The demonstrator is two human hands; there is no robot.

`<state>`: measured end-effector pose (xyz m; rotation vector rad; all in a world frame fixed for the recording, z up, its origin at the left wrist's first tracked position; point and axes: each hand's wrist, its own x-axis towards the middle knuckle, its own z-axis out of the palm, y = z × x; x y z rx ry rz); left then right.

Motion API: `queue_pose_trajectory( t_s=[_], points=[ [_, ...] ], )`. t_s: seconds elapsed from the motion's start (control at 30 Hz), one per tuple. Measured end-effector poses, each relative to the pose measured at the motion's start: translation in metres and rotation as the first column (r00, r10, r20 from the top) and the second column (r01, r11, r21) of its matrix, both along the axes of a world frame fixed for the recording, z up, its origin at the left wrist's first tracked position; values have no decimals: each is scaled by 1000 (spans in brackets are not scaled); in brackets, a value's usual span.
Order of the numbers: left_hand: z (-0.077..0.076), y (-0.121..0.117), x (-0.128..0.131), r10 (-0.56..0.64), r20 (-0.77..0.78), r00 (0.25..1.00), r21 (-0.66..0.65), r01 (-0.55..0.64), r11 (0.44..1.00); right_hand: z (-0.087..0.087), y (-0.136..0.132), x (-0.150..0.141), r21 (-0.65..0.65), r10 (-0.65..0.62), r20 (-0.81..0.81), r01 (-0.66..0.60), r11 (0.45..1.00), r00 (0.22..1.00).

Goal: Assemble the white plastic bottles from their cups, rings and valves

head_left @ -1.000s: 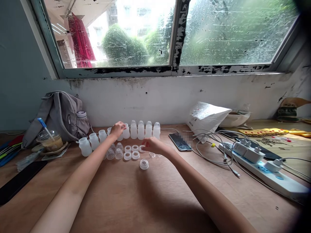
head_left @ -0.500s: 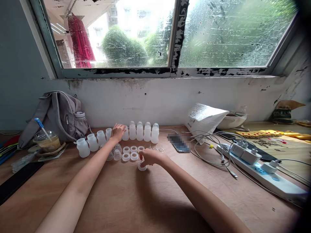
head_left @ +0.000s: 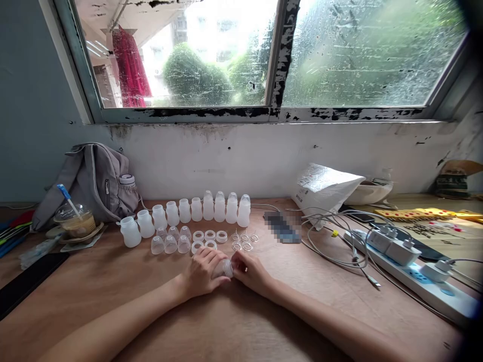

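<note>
My left hand (head_left: 207,269) is closed round a translucent bottle-like piece (head_left: 227,268) held on its side low over the table, its ridged end facing right. Most of that piece is hidden by my fingers. My right hand (head_left: 251,271) pinches at the ridged end, fingers curled; anything else inside them is hidden. Just behind my hands lie several white screw rings (head_left: 222,236) and several clear dome caps (head_left: 183,245). Thin rings with small stems (head_left: 247,246) are to the right. Frosted open bottles (head_left: 130,232) stand in a row, continued by capped bottles (head_left: 243,211).
A pixelated phone (head_left: 281,227), tangled cables (head_left: 324,241) and a power strip (head_left: 418,274) lie on the right. A silver pouch (head_left: 320,186) stands by the wall. On the left are a backpack (head_left: 98,181), an iced drink cup (head_left: 77,223) and a black flat object (head_left: 33,281).
My left hand has come from the bottle row to the front and now holds the translucent piece. My right hand has shifted right and toward me. The ring under it no longer shows.
</note>
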<state>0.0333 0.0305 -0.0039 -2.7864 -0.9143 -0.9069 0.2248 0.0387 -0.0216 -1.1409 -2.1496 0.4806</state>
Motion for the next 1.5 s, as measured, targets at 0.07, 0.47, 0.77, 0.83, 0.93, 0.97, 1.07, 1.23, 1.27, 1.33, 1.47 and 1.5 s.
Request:
queue_pose_trajectory(
  t_s=[0.07, 0.47, 0.77, 0.83, 0.93, 0.97, 1.07, 1.23, 1.27, 1.33, 1.47, 1.5],
  points=[
    [-4, 1, 4, -5, 22, 1000, -42, 6, 999, -4, -4, 1, 13, 3, 7, -3, 1000, 1000],
    [-5, -9, 16, 9, 88, 996, -69, -3, 998, 8, -9, 18, 202, 202, 139, -227, 953, 970],
    [-5, -18, 28, 4, 103, 995, -163, 13, 987, 0, -13, 36, 155, 268, 74, -276, 949, 961],
    [-4, -18, 30, 10, 101, 995, -186, 9, 982, 0, -12, 38, 148, 265, 57, -270, 951, 963],
    [-5, -19, 32, 29, 95, 995, -209, -8, 978, 0, -11, 38, 151, 265, 56, -271, 951, 963],
    [-5, -19, 33, 35, 92, 995, -216, -14, 976, 1, -11, 38, 149, 272, 58, -278, 949, 961],
    [-8, -21, 33, 29, 80, 996, -240, -9, 971, 4, -12, 39, 143, 302, 43, -305, 941, 952],
    [-5, -14, 20, 83, 77, 994, -277, -58, 959, 9, -1, 55, 156, 144, -34, -138, 978, 989],
    [-5, -11, 16, 90, 70, 993, -275, -67, 959, 10, 4, 59, 159, 66, -38, -59, 985, 997],
    [-5, -6, 10, 80, 42, 996, -245, -68, 967, 10, 14, 67, 175, -98, -20, 100, 979, 995],
    [-10, 4, 7, 63, -41, 997, -144, -69, 987, 7, 33, 78, 176, -316, 115, 293, 940, 942],
    [-11, 7, 7, 76, -56, 996, -122, -82, 989, 6, 37, 79, 163, -333, 148, 309, 937, 931]
  ],
)
